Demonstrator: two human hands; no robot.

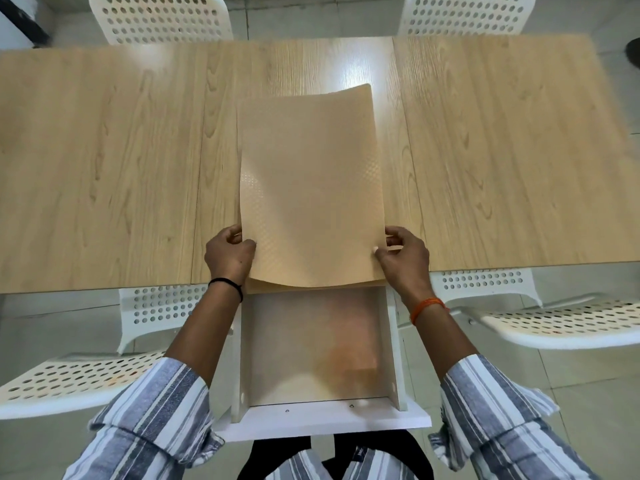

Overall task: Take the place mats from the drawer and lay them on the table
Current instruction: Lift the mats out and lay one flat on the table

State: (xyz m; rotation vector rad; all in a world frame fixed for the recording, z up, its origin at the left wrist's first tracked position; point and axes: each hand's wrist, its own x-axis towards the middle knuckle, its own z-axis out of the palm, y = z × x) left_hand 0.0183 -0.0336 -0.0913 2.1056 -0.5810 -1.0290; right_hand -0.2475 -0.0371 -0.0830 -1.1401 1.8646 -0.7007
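A beige textured place mat [308, 188] curves over the middle of the light wooden table [104, 161], its near edge sagging past the table's front edge. My left hand [228, 252] pinches the mat's near left side and my right hand [403, 252] pinches its near right side. More mat edges show stacked just under the near edge. Below, a white drawer [393, 341] is pulled out towards me, its pale bottom bare.
Two white perforated chairs [162, 19] [464, 15] stand at the table's far side. Two more white perforated chairs [69, 379] [554, 323] flank the drawer on the near side, left and right. The floor is pale tile.
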